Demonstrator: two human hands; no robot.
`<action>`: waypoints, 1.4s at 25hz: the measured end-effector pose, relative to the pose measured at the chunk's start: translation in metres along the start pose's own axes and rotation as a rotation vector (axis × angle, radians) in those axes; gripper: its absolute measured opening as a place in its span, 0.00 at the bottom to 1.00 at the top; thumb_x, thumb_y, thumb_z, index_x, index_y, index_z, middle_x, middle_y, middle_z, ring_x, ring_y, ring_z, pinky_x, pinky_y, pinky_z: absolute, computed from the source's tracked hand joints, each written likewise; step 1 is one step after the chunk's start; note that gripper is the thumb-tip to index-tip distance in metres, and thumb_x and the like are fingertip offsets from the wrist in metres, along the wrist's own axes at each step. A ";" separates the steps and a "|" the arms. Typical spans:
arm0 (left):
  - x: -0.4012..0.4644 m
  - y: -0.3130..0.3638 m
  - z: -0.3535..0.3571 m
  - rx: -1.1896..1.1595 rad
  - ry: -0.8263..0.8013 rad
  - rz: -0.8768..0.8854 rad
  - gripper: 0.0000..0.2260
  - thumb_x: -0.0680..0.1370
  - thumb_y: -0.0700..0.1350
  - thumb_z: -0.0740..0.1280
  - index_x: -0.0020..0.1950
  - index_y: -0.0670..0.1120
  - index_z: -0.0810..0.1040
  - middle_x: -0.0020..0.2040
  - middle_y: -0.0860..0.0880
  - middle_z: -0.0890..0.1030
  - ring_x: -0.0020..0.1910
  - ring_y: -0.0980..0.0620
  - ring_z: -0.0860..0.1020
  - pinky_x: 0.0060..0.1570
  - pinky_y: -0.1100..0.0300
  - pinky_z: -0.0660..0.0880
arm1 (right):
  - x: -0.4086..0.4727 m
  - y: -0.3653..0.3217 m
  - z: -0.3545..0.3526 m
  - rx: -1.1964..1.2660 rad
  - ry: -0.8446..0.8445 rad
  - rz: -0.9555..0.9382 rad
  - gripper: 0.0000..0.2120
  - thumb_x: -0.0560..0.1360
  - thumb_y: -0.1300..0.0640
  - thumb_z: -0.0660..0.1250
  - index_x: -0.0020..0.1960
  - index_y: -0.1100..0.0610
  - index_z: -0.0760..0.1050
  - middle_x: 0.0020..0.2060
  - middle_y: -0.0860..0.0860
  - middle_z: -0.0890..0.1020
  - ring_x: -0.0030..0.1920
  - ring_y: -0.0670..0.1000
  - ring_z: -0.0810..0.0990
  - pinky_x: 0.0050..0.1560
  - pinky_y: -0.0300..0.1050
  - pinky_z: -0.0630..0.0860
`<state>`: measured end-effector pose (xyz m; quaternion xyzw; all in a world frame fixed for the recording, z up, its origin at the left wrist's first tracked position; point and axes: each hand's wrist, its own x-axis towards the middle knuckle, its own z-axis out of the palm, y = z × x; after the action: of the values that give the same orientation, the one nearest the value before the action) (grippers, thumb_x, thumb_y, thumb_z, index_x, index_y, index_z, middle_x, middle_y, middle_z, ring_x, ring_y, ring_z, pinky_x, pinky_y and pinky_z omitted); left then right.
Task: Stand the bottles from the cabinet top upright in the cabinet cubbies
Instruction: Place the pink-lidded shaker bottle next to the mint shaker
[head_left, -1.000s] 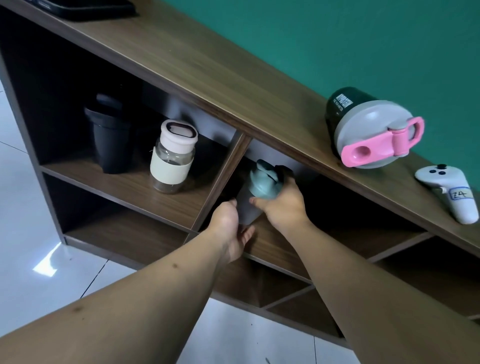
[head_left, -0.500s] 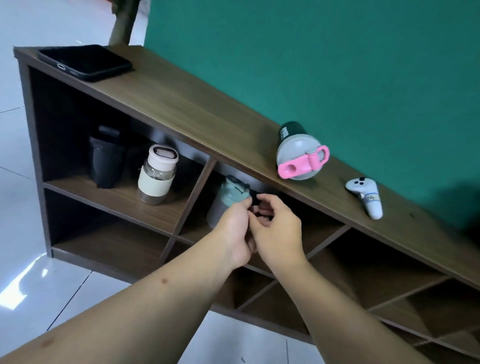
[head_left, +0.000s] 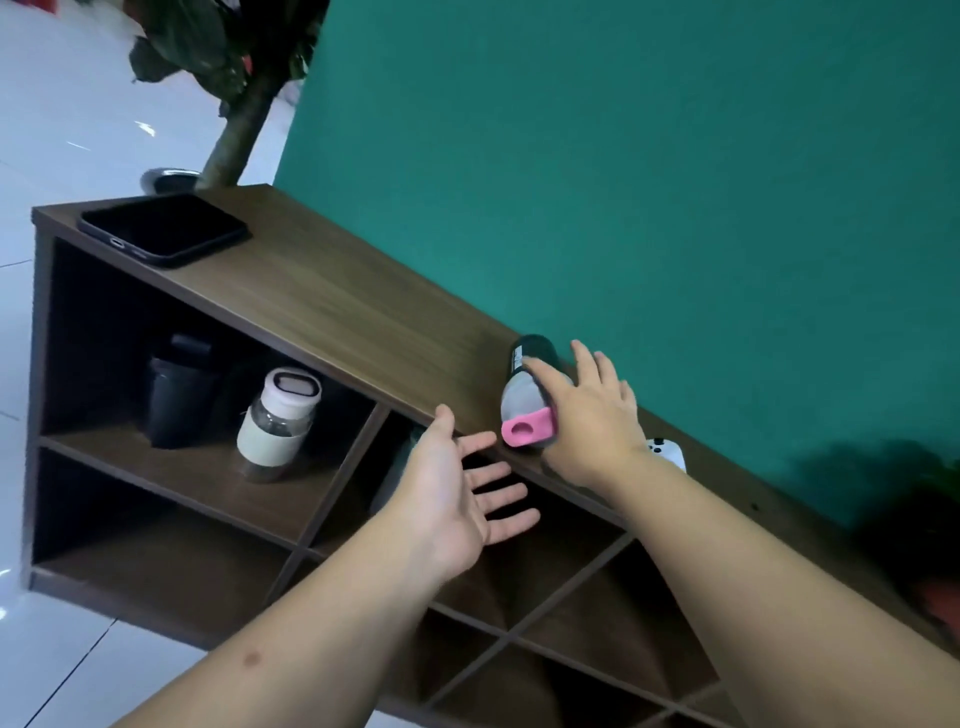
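Note:
A dark green bottle (head_left: 531, 352) with a grey lid and pink spout cap lies on its side on the cabinet top (head_left: 337, 312). My right hand (head_left: 592, 421) rests over it, thumb across the body and fingers spread, not closed around it. My left hand (head_left: 452, 499) hangs open, palm up, in front of the middle upper cubby. Behind it only a sliver of the grey-green bottle (head_left: 396, 470) shows. In the left upper cubby a black tumbler (head_left: 176, 395) and a glass bottle with a cream sleeve (head_left: 278, 421) stand upright.
A black phone (head_left: 161, 228) lies at the cabinet top's left end. A white controller (head_left: 667, 454) lies right of my right wrist. The green wall backs the cabinet. A potted tree (head_left: 228, 104) stands at the far left, and another plant (head_left: 930, 519) at the right.
Both hands have let go of the grey-green bottle in the middle cubby. My right hand rose to the cabinet top onto the pink-lidded bottle. My left hand opened. The view pulled back.

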<state>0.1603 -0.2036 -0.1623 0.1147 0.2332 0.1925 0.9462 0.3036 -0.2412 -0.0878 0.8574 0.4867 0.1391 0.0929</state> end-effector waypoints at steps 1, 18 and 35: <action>0.003 0.006 -0.001 -0.015 0.008 -0.008 0.31 0.84 0.67 0.53 0.71 0.44 0.76 0.70 0.34 0.75 0.71 0.30 0.74 0.56 0.32 0.78 | 0.010 0.001 -0.001 0.009 -0.058 0.008 0.50 0.66 0.53 0.78 0.79 0.34 0.54 0.82 0.56 0.55 0.79 0.63 0.58 0.74 0.63 0.65; -0.044 -0.025 -0.020 0.097 -0.131 0.023 0.26 0.75 0.60 0.74 0.69 0.49 0.79 0.66 0.37 0.82 0.60 0.30 0.84 0.53 0.34 0.84 | -0.148 0.004 -0.050 0.906 0.121 -0.028 0.31 0.59 0.48 0.79 0.60 0.39 0.76 0.54 0.42 0.81 0.55 0.42 0.80 0.52 0.36 0.74; 0.074 -0.114 -0.096 0.136 0.246 -0.102 0.21 0.81 0.58 0.70 0.65 0.44 0.83 0.57 0.40 0.88 0.47 0.43 0.89 0.34 0.51 0.84 | -0.131 -0.023 0.148 1.045 0.088 0.460 0.44 0.58 0.54 0.87 0.68 0.42 0.67 0.57 0.44 0.77 0.56 0.47 0.79 0.54 0.45 0.81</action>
<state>0.2091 -0.2628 -0.3099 0.1423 0.3654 0.1407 0.9091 0.2696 -0.3461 -0.2541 0.8667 0.2952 -0.0679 -0.3963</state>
